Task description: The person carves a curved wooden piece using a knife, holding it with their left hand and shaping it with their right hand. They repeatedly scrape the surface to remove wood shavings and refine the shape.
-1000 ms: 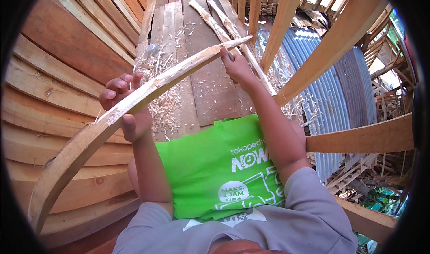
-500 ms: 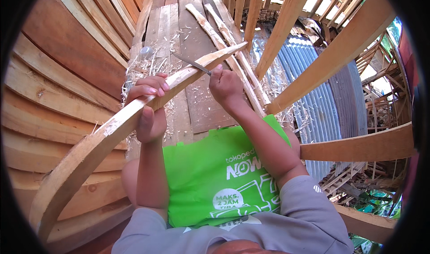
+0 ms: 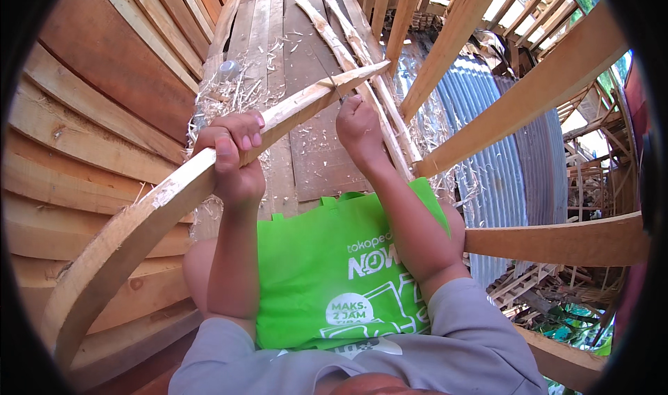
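A long pale wooden beam (image 3: 126,240) slants from the lower left up to the centre, its upper face whittled along the far part. My left hand (image 3: 233,151) is closed around its middle, thumb and fingers wrapped over it. In my right hand (image 3: 360,132), fingers curled in a fist, is the handle of a thin knife (image 3: 335,84). The blade lies across the beam near its far end and points away from me; my fist hides the handle. Over my lap is spread a green cloth bag (image 3: 299,263) with white print.
Two stripped poles (image 3: 327,34) lie on the plank floor (image 3: 306,165) beyond the beam. Wood shavings (image 3: 209,106) are scattered around a small clear cup (image 3: 228,70). A board wall (image 3: 104,109) stands left; wooden posts (image 3: 445,54) and corrugated metal sheeting (image 3: 487,137) are at right.
The knife has moved along the beam toward its far end, and its blade has swung to point more away from me. My left hand has wrapped more fully around the beam.
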The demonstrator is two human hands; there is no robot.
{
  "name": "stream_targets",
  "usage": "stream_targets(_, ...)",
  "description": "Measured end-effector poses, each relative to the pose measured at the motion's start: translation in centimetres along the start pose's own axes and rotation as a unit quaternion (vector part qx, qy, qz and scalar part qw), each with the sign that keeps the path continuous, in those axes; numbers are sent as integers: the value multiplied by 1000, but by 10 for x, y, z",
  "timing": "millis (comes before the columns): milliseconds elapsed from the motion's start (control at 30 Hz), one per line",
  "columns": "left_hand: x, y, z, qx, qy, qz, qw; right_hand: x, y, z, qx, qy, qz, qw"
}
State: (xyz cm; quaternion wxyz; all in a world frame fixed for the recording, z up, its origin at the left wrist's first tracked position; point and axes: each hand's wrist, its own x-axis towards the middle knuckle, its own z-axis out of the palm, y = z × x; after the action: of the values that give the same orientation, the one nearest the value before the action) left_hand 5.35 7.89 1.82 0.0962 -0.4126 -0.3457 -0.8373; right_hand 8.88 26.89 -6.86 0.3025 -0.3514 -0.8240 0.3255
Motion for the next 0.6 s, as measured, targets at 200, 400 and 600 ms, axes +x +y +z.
stream_targets(200, -4, 6, -5, 34, 20, -11, 999, -4, -32, -22, -50, -80, -27, 995)
stream_targets(400, -6, 6, -13, 41, 27, -3, 999, -18, -56, -30, -54, -98, -26, 993)
stream_targets(600, -1, 6, 1, 25, 16, -6, 1000, 6, -6, -7, -24, -13, -30, 999)
